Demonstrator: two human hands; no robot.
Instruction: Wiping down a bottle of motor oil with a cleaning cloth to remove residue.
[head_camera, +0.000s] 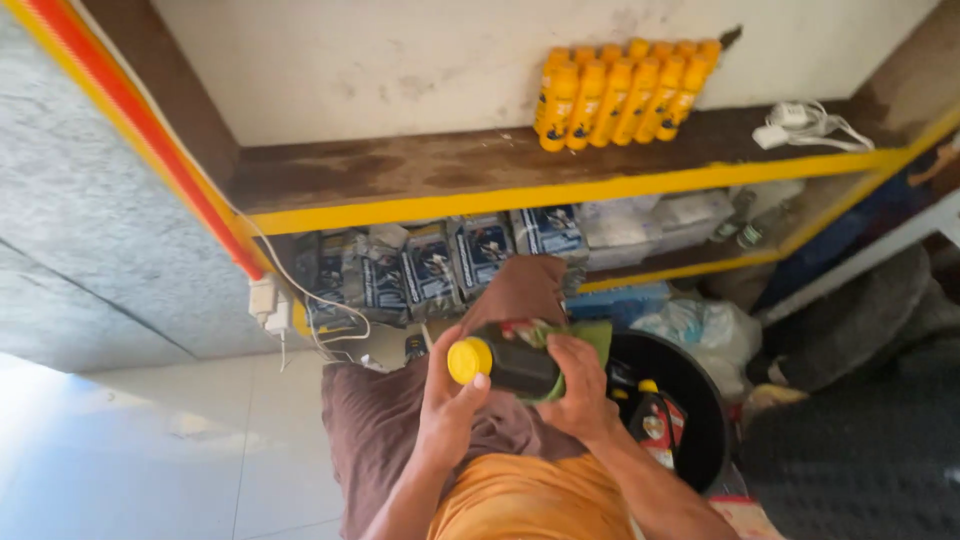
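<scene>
I hold a dark bottle (520, 365) with a yellow cap (469, 360) over my lap, lying nearly sideways with the cap towards the left. My left hand (447, 405) grips the cap end from below, thumb beside the cap. My right hand (583, 392) wraps the bottle's body together with a green cloth (592, 335) pressed against it. Both hands are closed on the bottle. My knees in brown shorts (385, 420) are under it.
A black bucket (705, 400) at my right holds more dark bottles with yellow caps. A brown shelf (400, 170) with a yellow edge carries several yellow bottles (620, 90) and a white cable (805, 125). Dark packets (430, 270) fill the lower shelf. A white plug (265, 300) hangs at left.
</scene>
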